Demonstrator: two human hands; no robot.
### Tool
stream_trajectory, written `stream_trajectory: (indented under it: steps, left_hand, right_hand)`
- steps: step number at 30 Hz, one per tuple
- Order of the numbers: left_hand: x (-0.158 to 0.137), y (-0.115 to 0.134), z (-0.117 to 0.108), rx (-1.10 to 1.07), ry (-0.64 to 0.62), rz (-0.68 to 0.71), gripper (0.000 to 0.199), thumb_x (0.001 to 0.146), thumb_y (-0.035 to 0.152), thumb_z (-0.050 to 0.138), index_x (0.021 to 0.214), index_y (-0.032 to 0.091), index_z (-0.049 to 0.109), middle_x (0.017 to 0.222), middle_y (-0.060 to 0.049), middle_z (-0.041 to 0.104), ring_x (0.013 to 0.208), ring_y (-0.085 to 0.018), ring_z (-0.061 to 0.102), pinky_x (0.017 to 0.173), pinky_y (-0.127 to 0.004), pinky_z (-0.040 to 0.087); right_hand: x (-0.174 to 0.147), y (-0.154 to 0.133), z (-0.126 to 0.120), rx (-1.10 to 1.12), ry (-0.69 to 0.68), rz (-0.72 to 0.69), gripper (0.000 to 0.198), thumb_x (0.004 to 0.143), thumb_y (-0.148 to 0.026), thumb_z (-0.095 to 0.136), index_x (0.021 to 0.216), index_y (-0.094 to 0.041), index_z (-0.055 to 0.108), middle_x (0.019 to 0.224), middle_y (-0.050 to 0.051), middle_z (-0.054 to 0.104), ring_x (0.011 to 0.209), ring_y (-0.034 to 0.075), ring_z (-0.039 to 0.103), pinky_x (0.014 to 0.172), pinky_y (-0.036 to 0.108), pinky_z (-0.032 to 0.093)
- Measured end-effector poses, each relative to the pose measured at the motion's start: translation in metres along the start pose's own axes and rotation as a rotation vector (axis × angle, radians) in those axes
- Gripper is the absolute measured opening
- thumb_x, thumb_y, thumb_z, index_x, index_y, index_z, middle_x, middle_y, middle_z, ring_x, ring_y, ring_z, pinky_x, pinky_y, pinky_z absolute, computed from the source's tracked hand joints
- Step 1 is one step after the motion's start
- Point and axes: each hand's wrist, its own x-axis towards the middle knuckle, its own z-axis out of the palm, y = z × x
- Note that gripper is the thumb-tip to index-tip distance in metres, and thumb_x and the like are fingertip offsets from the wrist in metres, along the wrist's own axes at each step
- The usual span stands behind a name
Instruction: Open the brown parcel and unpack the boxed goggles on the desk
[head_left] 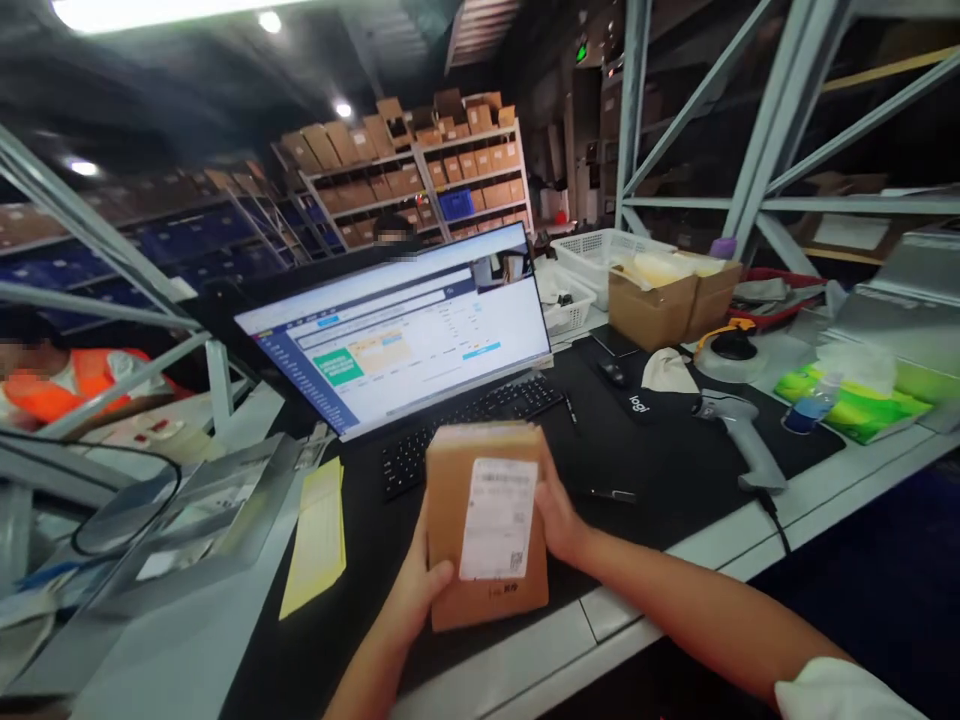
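Observation:
A brown cardboard box (448, 530) is held up over the front edge of the desk, its face towards me. On that face sits a white shipping label (499, 520) with small print and a square code. My left hand (420, 575) grips the box's left side, thumb lying on the front. From the right, my right hand (559, 510) presses against the opposite side, its fingers partly hidden behind the box. Just beyond the box lies a black keyboard (409, 465), partly covered by it, below a lit monitor (420, 360).
A grey barcode scanner (742, 435), mouse (612, 373), pen (613, 494) and tissue pack (862, 400) lie on the right. Yellow paper slips (319, 540) are at left. Open cartons (652, 305) and white baskets (600, 250) stand behind. A person in an orange vest (82, 385) is far left.

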Motion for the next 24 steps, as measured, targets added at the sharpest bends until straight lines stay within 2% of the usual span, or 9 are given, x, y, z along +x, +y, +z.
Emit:
stream_trajectory:
  steps: [3,5,7,9,11,13,15,18,24]
  left_hand:
    - [0.0,0.035,-0.006,0.012,0.089,-0.108,0.131,0.063,0.066,0.083,0.165,0.029,0.008,0.165,-0.008,0.019,0.151,-0.034,0.024,0.125,-0.048,0.025]
    - [0.0,0.058,-0.023,0.203,0.197,-0.124,0.129,0.065,0.071,0.08,0.164,0.034,0.007,0.163,-0.005,0.023,0.15,-0.031,0.028,0.125,-0.049,0.023]
    - [0.001,0.076,-0.048,0.554,0.215,-0.113,0.126,0.069,0.071,0.075,0.165,0.033,0.002,0.164,-0.005,0.02,0.15,-0.031,0.027,0.125,-0.051,0.021]
    - [0.006,0.09,-0.072,0.898,0.111,-0.073,0.128,0.068,0.068,0.073,0.164,0.024,0.0,0.164,-0.01,0.019,0.148,-0.033,0.029,0.121,-0.053,0.028]
    - [0.011,0.101,-0.087,1.196,-0.004,-0.038,0.118,0.068,0.06,0.071,0.163,0.021,0.013,0.161,-0.01,0.024,0.145,-0.032,0.031,0.12,-0.049,0.028]
    - [0.016,0.109,-0.09,1.402,-0.158,-0.146,0.11,0.068,0.051,0.068,0.163,0.024,0.02,0.161,-0.007,0.022,0.145,-0.031,0.026,0.121,-0.046,0.023]
    - [0.019,0.113,-0.084,1.491,-0.292,-0.287,0.108,0.068,0.047,0.065,0.165,0.029,0.019,0.163,-0.005,0.014,0.148,-0.031,0.019,0.122,-0.044,0.017]
    - [0.026,0.111,-0.073,1.547,-0.386,-0.342,0.111,0.07,0.046,0.064,0.166,0.028,0.013,0.165,-0.005,0.003,0.151,-0.031,0.011,0.124,-0.044,0.007]
    - [0.052,0.102,-0.069,1.519,-0.328,-0.197,0.12,0.063,0.048,0.071,0.166,0.019,0.017,0.156,-0.015,0.026,0.14,-0.032,0.032,0.119,-0.04,0.024]
  right_hand:
    - [0.004,-0.005,-0.001,-0.111,-0.088,-0.063,0.071,0.106,-0.06,0.023,0.165,-0.03,-0.003,0.168,0.006,-0.001,0.156,0.023,0.003,0.128,0.048,0.007]
    - [0.015,-0.014,-0.007,-0.238,-0.162,0.019,0.078,0.105,-0.064,0.018,0.165,-0.016,0.008,0.166,0.014,0.013,0.155,0.024,0.014,0.126,0.048,0.015]
    - [0.029,-0.028,-0.021,-0.548,-0.281,0.199,0.077,0.104,-0.064,0.022,0.159,-0.012,0.033,0.158,0.015,0.034,0.149,0.027,0.03,0.122,0.055,0.022]
    - [0.037,-0.041,-0.042,-0.853,-0.386,0.383,0.06,0.102,-0.057,0.038,0.144,-0.019,0.055,0.149,0.01,0.048,0.14,0.029,0.042,0.117,0.062,0.025]
    - [0.034,-0.049,-0.067,-0.972,-0.407,0.462,0.053,0.1,-0.048,0.046,0.137,-0.013,0.06,0.142,0.013,0.055,0.132,0.032,0.049,0.111,0.062,0.032]
    - [0.02,-0.048,-0.091,-1.074,-0.413,0.506,0.047,0.096,-0.041,0.056,0.127,-0.007,0.066,0.136,0.019,0.057,0.126,0.038,0.05,0.104,0.065,0.036]
    - [0.003,-0.043,-0.11,-1.16,-0.423,0.51,0.042,0.091,-0.034,0.064,0.121,-0.005,0.068,0.134,0.02,0.055,0.126,0.041,0.048,0.1,0.065,0.037]
    - [-0.016,-0.033,-0.121,-1.221,-0.432,0.464,0.026,0.092,-0.024,0.063,0.112,-0.009,0.069,0.132,0.014,0.057,0.126,0.033,0.049,0.101,0.052,0.041]
    - [-0.021,-0.031,-0.118,-1.229,-0.38,0.44,0.016,0.096,-0.019,0.057,0.104,-0.008,0.064,0.113,0.012,0.061,0.11,0.027,0.057,0.095,0.04,0.043]
